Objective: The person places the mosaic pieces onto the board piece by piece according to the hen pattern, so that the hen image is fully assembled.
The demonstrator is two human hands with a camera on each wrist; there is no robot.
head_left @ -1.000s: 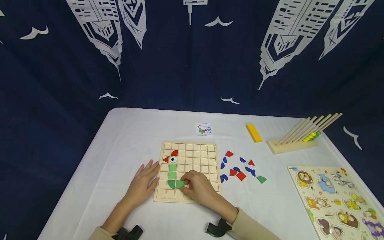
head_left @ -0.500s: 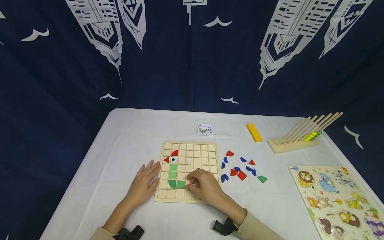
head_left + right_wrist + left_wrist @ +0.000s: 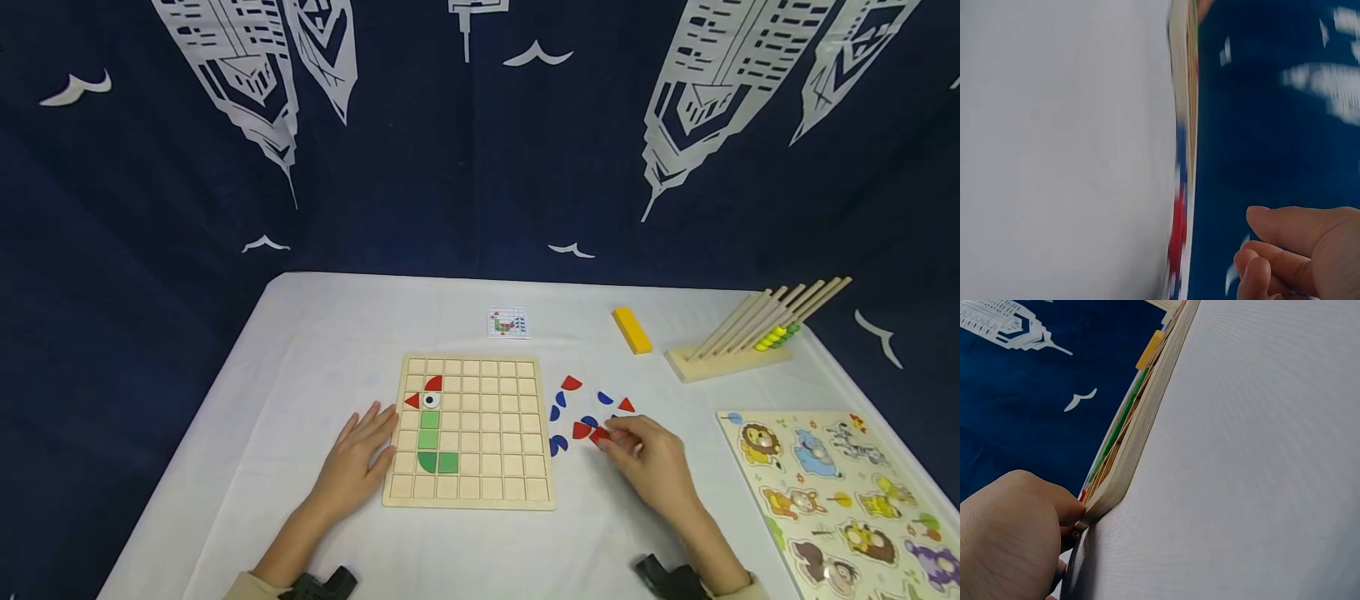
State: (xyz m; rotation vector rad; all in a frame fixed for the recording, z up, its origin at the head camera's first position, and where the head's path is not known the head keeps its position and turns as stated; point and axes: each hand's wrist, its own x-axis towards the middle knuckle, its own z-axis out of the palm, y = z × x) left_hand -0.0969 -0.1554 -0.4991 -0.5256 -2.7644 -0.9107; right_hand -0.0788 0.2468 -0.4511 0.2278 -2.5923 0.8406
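My left hand [image 3: 360, 454] rests with its fingers spread against the left edge of a square wooden grid board [image 3: 495, 492]; its fingers touch that edge in the left wrist view. On the board lie a red triangle [image 3: 412, 401], a red quarter circle [image 3: 433, 383], an eye tile [image 3: 431, 400], green squares [image 3: 429, 439] and a green quarter circle [image 3: 427, 461]. Over the loose pieces, my right hand [image 3: 654, 465] has thumb and forefinger at a red square [image 3: 597, 435], partly covered. In the right wrist view, a gap shows between thumb and fingers. The hand hides some pieces.
Loose blue half circles [image 3: 558, 445] and red pieces [image 3: 572, 382] lie right of the board. Behind stand a small picture card [image 3: 508, 322] and a yellow block [image 3: 632, 331]. At the right are a pegged wooden stand [image 3: 727, 362] and an animal puzzle board [image 3: 817, 492].
My right hand has left the green square on the board and moved right, over the loose pieces. My left hand stays at the board's edge.
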